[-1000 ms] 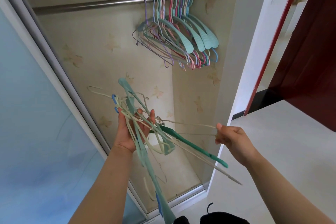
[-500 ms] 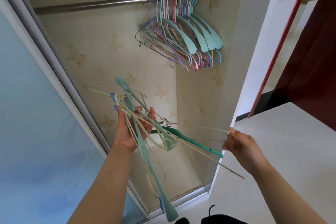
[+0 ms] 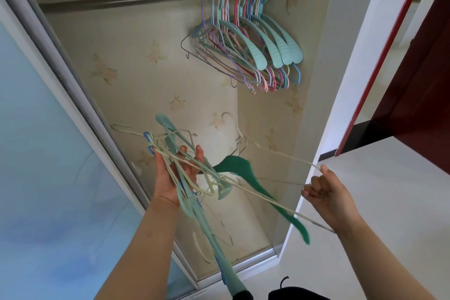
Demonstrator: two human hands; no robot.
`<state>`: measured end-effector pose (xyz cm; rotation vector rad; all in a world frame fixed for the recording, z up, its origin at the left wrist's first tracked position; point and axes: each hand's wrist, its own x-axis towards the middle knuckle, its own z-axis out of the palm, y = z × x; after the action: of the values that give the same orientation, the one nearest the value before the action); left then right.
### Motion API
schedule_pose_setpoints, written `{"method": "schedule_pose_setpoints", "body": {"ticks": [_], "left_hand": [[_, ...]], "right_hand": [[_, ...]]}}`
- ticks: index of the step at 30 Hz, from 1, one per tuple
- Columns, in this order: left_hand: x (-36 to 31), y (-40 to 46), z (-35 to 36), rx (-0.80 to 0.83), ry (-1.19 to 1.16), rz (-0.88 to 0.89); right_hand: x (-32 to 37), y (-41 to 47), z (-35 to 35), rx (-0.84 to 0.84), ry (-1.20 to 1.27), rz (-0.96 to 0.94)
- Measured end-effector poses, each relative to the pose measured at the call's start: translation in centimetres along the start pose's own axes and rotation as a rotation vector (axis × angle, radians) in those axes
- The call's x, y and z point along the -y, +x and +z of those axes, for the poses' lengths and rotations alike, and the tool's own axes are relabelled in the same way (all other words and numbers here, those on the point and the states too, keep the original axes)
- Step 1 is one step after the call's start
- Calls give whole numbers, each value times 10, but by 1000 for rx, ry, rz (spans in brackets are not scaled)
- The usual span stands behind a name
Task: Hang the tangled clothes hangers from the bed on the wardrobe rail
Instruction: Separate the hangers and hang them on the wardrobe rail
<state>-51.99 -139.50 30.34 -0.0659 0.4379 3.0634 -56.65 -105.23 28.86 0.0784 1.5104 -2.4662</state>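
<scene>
My left hand grips a tangled bundle of hangers, pale teal, cream wire and blue, low in front of the open wardrobe. A dark green hanger sticks out of the bundle toward the right. My right hand is closed on a thin cream wire hanger and holds it out to the right, its hook still near the bundle. Above, the metal wardrobe rail carries several hung hangers bunched at its right end.
A frosted blue sliding door with a metal frame stands on the left. A white wall edge and a dark red door are on the right. The rail's left part is bare.
My right hand has drawn the cream wire hanger farther right and up, away from the bundle. The green hanger has swung out and lifted. My left hand has stayed put.
</scene>
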Motion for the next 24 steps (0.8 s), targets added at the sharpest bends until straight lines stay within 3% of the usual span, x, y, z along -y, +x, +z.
{"method": "schedule_pose_setpoints", "body": {"ticks": [7, 10, 13, 17, 24], "left_hand": [[15, 4, 18, -42, 80, -14], [14, 6, 19, -40, 165, -40], [10, 5, 15, -55, 249, -50], [8, 5, 15, -73, 338, -46], [4, 9, 29, 47, 488, 18]], "right_hand": [[-7, 10, 9, 19, -216, 22], [-9, 7, 12, -20, -202, 22], [-5, 3, 17, -49, -175, -28], [2, 1, 25, -42, -362, -127], [18, -14, 44, 36, -525, -173]]}}
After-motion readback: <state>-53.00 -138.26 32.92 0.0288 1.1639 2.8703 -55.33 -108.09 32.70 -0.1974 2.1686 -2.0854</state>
